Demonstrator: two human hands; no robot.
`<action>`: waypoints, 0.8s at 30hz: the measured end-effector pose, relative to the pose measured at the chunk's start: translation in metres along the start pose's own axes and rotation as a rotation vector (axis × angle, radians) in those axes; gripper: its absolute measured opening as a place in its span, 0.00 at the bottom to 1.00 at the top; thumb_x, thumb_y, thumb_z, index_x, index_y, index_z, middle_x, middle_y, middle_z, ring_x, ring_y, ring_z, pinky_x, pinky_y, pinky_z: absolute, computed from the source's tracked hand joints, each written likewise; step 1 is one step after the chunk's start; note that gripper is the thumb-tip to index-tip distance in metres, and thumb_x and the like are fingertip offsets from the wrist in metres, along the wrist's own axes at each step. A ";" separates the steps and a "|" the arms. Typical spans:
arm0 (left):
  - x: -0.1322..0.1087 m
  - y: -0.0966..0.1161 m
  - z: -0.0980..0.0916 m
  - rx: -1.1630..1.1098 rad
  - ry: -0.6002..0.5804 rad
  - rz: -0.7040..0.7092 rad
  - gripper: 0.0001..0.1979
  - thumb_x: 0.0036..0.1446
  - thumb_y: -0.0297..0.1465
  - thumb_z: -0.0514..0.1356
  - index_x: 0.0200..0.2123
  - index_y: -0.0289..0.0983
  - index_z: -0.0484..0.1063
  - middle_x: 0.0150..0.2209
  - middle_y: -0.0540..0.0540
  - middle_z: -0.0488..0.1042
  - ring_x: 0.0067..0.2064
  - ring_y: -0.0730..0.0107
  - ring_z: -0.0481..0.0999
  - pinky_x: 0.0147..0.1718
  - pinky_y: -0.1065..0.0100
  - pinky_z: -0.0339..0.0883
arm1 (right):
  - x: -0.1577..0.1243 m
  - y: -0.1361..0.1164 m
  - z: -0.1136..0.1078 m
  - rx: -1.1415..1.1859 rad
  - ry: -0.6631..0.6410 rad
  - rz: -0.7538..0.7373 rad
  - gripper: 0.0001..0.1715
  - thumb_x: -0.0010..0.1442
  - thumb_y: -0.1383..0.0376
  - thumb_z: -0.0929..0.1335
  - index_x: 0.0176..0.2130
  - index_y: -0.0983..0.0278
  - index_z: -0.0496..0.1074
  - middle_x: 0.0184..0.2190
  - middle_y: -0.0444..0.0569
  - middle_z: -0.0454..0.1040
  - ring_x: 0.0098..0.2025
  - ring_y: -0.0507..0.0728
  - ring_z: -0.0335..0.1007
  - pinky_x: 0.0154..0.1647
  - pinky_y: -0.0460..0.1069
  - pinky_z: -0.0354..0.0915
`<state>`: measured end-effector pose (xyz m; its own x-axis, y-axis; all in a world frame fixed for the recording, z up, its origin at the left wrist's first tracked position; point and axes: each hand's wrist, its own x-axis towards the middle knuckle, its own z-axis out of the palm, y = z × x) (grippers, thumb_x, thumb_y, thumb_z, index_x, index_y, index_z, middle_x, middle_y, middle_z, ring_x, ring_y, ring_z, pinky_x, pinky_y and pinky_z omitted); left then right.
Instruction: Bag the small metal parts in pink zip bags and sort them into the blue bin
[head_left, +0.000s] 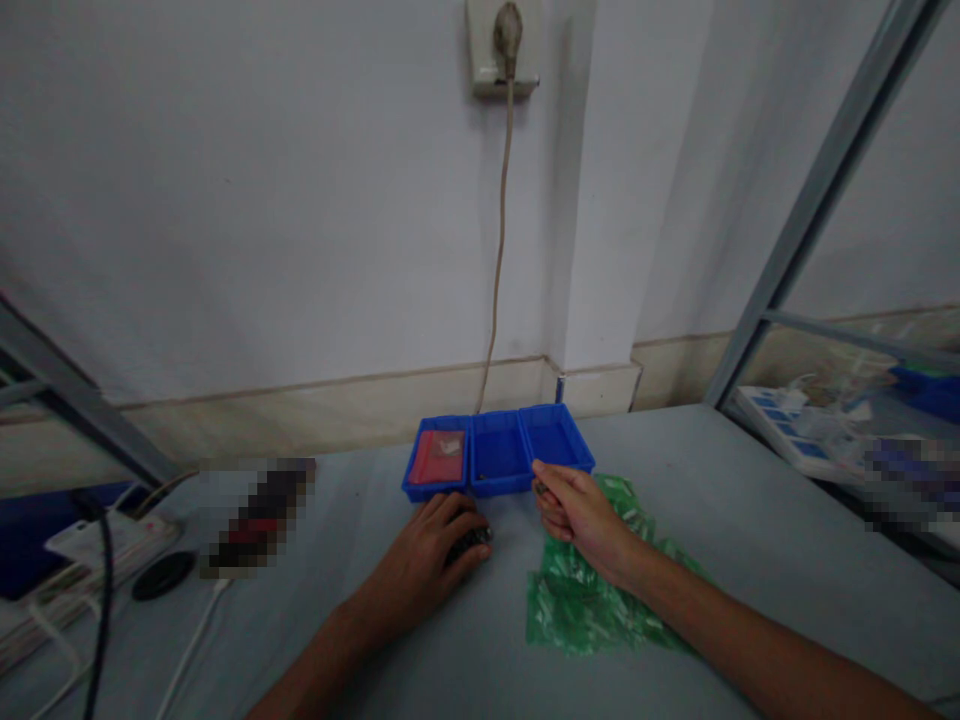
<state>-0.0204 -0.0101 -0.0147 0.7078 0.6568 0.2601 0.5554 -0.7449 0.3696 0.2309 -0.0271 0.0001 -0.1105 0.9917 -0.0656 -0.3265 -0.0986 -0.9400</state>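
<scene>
Head view: my L hand [424, 560] is palm-down on the tabletop [420, 675], fingers curled over a dark obj. [471, 541]; can't tell if it's gripped. My R hand [581, 512] is closed, thumb & index pinching a small item [540, 487], too blurred to ID, just off the near RH corner of the RH blue bin [555, 440]. Three bins sit side by side near the tabletop's back edge, approx. centre. LH blue bin [409, 480]: red bag [426, 465] w/ a small clear packet [450, 446] on top. Mid. blue bin [499, 445]: tiny dark speck [482, 476] at its near LH corner. Green plastic bags [574, 610] lie under my R forearm, nearer the front edge. Black disc [163, 576] is by the tabletop's L edge, adj. to a white cable [191, 645].
</scene>
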 end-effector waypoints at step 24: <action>0.002 0.002 -0.002 -0.014 0.023 0.008 0.10 0.75 0.37 0.58 0.51 0.43 0.78 0.52 0.44 0.76 0.51 0.57 0.75 0.53 0.55 0.72 | -0.002 0.004 -0.002 -0.158 -0.007 -0.175 0.24 0.55 0.49 0.80 0.41 0.59 0.75 0.29 0.41 0.74 0.21 0.49 0.62 0.16 0.44 0.59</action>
<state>-0.0185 -0.0103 -0.0119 0.7019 0.6534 0.2835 0.5435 -0.7486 0.3797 0.2315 -0.0289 -0.0041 -0.0716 0.9919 0.1048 -0.1899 0.0896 -0.9777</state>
